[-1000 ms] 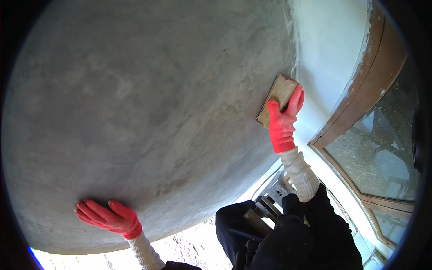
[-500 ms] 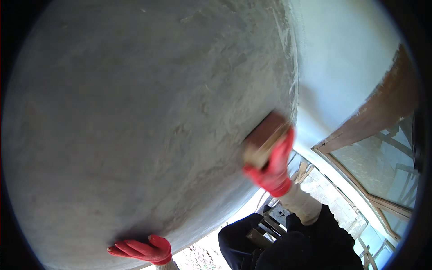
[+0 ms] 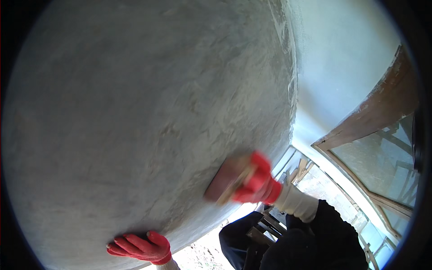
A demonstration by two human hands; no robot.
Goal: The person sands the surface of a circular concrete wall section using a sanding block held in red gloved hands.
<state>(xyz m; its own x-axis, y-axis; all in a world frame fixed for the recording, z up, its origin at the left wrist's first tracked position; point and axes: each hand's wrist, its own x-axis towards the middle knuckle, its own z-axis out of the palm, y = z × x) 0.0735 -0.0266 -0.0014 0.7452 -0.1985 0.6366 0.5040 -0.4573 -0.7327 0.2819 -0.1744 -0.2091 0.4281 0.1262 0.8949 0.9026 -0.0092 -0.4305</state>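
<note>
A broad grey plastered surface (image 3: 112, 99), mottled and rough in patches, fills most of the view. My right hand (image 3: 258, 182), in a red glove, is closed around a sanding block (image 3: 227, 177) with a reddish-brown face and a pale wooden side. The block lies against the surface at its lower right; hand and block are blurred by motion. At the lower left, my left hand (image 3: 141, 247), also red-gloved, rests on the surface with its fingers stretched out and nothing in them.
A pale blue-white wall (image 3: 342, 58) meets the grey surface along a ragged corner seam. A brown wooden window frame (image 3: 360, 119) with glass stands at the right. Below are my dark-clothed legs (image 3: 288, 249), a bench-like wooden frame (image 3: 265, 231) and pieces of wood (image 3: 302, 171).
My right hand has swept down and to the left with the sanding block, away from the corner seam. My left hand has stayed in nearly the same place.
</note>
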